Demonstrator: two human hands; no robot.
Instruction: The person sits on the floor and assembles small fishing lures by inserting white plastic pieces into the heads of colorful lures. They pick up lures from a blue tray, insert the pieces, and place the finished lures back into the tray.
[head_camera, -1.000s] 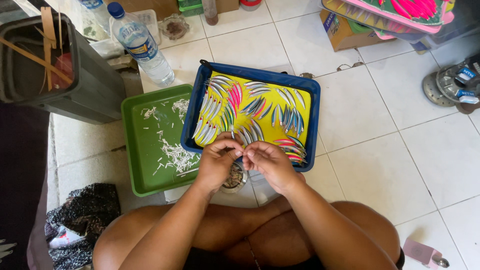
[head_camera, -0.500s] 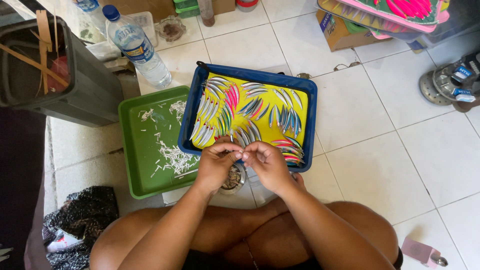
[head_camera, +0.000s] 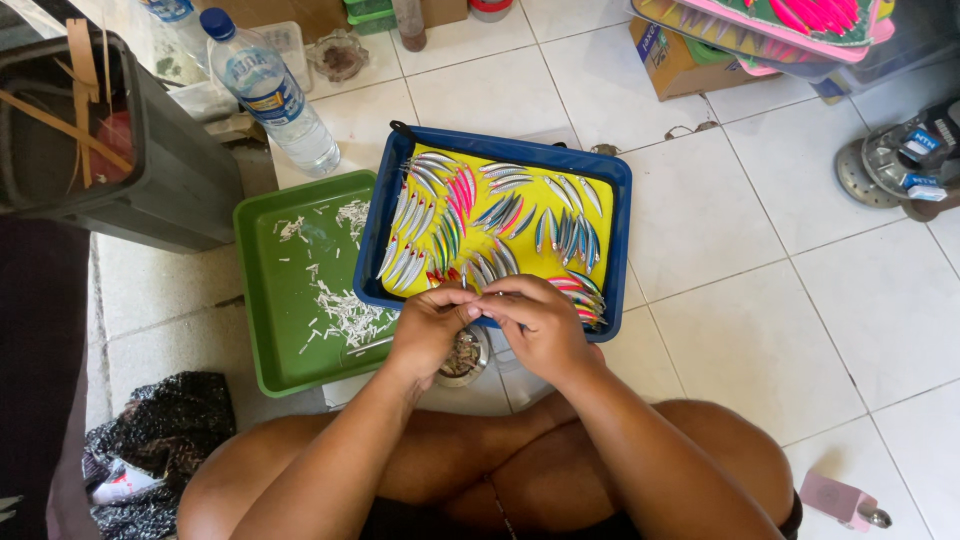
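My left hand and my right hand meet fingertip to fingertip over the near edge of a blue tray. Together they pinch one small slim piece, mostly hidden by the fingers. The tray has a yellow lining and holds several slim fish-shaped lures in silver, blue and pink. A small round metal dish sits on the floor right under my hands. Left of the blue tray lies a green tray strewn with small white scraps.
I sit cross-legged on a white tiled floor. A plastic water bottle and a dark bin with wooden sticks stand at the far left. A cardboard box, stacked trays and a grinder-like tool are at the far right. Dark cloth lies at my left knee.
Both hands stay together at the tray's near edge, with only slight finger movement. The view has shifted a little.
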